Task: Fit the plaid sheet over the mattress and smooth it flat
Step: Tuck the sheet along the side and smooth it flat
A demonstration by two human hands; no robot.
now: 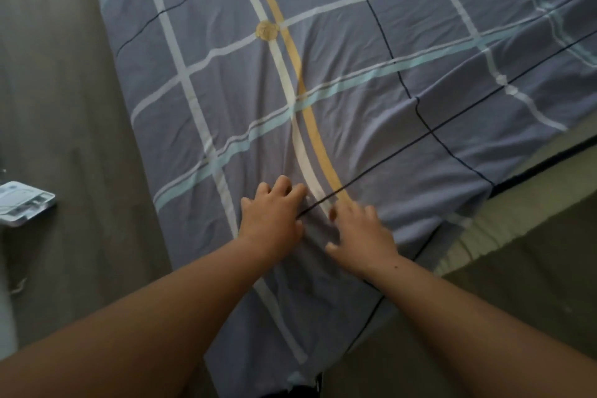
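Note:
The plaid sheet [371, 81], grey-blue with white, teal, yellow and dark stripes, covers the top of the mattress and hangs over its near corner. Wrinkles fan out across its middle. My left hand [273, 215] lies palm down on the sheet near the corner, fingers spread. My right hand [361, 234] rests flat beside it, a little to the right, fingers apart and slightly blurred. Neither hand holds cloth. At the right, the pale mattress side [504, 213] with dark piping shows below the sheet's edge.
Grey floor [64, 107] runs along the left of the bed and at the lower right. A white flat device [22, 203] lies on the floor at the far left. A round yellow badge [267, 31] is printed on the sheet.

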